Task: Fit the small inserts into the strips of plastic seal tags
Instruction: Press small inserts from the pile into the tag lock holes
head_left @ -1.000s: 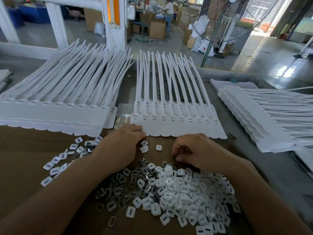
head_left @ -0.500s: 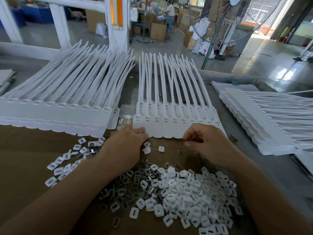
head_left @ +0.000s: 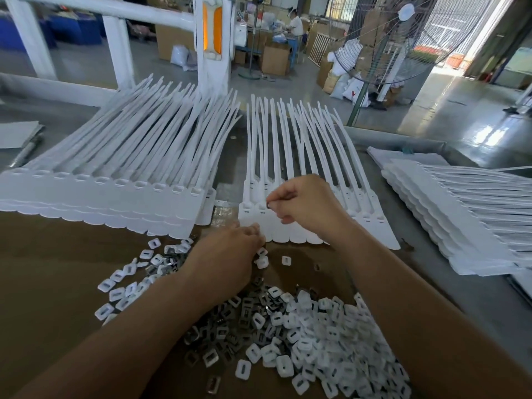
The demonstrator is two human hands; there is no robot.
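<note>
In the head view, the small inserts (head_left: 302, 335) lie heaped on the brown table (head_left: 57, 269) near the person. They look light, hard and slick, best taken by their edges in a fingertip pinch. The strip of seal tags (head_left: 371, 223) lies flat just beyond the heap. Its heads look stiff and its long tails bendy, so it probably wants steadying at the near edge. The right hand (head_left: 305, 203) is curled, with thumb and forefinger pinching one dark insert (head_left: 268, 205) over a tag head near the strip's left end. The left hand (head_left: 227, 254) touches the strip's near edge; whether it grips cannot be told.
</note>
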